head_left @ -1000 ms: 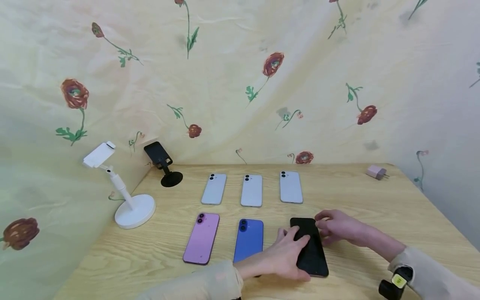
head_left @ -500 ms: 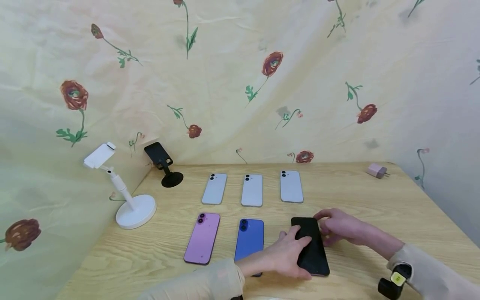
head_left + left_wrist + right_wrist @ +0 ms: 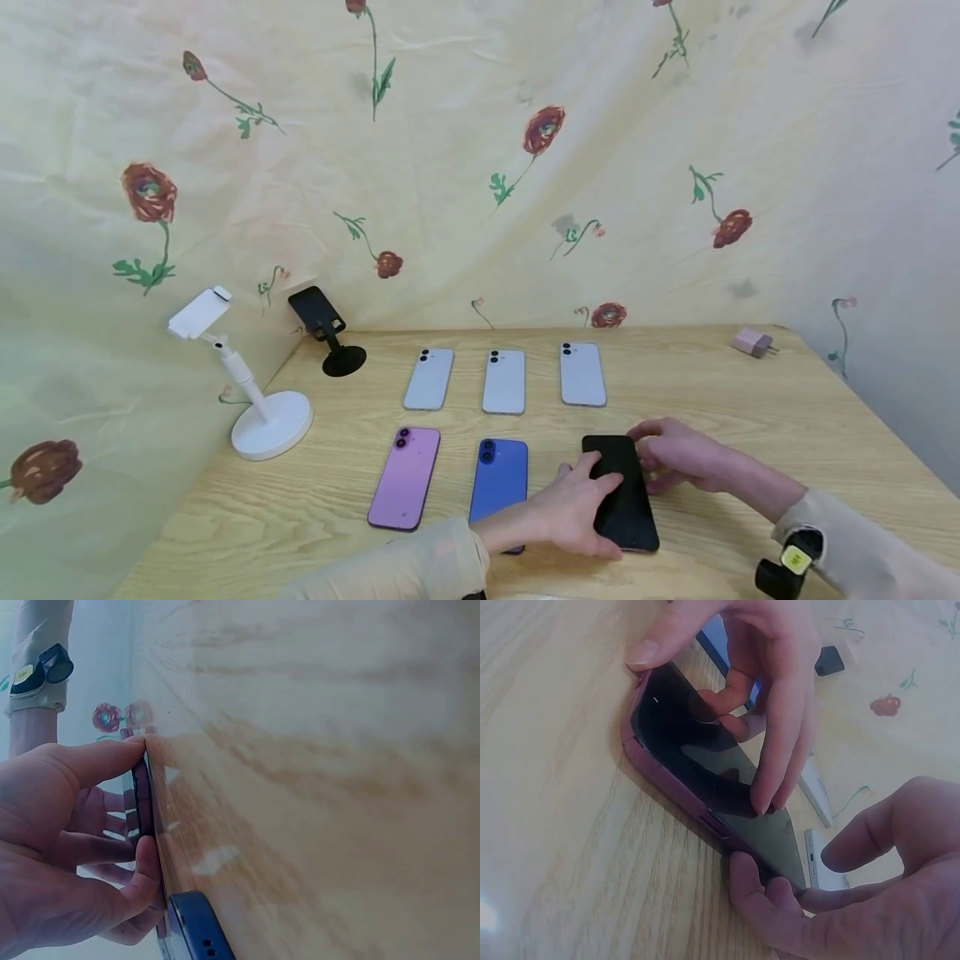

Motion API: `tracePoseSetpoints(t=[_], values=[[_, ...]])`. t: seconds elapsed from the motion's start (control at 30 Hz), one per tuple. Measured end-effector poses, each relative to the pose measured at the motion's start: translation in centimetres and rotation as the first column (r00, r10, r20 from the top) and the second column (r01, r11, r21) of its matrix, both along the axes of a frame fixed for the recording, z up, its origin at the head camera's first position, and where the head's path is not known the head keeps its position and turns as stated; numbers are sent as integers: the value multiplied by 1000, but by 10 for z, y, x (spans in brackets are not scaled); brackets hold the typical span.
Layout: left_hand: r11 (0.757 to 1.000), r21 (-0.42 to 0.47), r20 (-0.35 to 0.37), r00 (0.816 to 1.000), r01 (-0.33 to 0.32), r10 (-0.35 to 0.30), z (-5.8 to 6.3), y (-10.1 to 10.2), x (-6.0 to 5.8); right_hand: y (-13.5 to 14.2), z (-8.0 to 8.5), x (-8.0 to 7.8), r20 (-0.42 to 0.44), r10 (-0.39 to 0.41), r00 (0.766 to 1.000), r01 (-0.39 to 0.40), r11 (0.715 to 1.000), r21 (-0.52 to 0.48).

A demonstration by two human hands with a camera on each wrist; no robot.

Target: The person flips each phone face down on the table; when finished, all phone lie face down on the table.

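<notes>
A phone with a black screen and dark purple sides [image 3: 628,512] lies face up at the right end of the front row. My left hand [image 3: 566,508] reaches over it from the left: the thumb is at its near left corner and the fingers arch over the screen [image 3: 705,772]. On the far right side, my right hand [image 3: 682,457] holds the phone's edge and corner with curled fingers. The right thumb [image 3: 859,836] stays apart from it in the right wrist view. Beneath my left forearm, a blue phone [image 3: 501,483] is partly covered.
A pink-purple phone [image 3: 405,479] lies left of the blue one. Behind are three pale phones [image 3: 429,379], backs up. A white stand [image 3: 272,425] and a black stand [image 3: 343,360] occupy the left; a pink charger plug [image 3: 752,342] sits far right. Floral cloth hangs behind.
Over the last second both hands stay at the black-screened phone with almost no movement. The view has shifted very slightly.
</notes>
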State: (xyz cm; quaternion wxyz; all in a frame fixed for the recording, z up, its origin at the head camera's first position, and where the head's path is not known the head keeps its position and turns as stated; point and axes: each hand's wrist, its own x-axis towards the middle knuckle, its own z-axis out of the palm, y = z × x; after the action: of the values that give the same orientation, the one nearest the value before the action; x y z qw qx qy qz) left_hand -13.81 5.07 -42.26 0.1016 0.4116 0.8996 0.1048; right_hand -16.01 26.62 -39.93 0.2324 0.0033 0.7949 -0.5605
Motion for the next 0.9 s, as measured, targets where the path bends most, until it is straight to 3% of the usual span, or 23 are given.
tracePoseSetpoints(t=[0.3, 0.9], values=[[999, 33, 62, 998, -21, 19, 0, -1, -1, 1, 2, 3, 15, 9, 1000, -8, 999, -51], [995, 93, 97, 995, 24, -33, 0, -9, -3, 3, 15, 7, -33, 62, 998, -66, 991, -118]])
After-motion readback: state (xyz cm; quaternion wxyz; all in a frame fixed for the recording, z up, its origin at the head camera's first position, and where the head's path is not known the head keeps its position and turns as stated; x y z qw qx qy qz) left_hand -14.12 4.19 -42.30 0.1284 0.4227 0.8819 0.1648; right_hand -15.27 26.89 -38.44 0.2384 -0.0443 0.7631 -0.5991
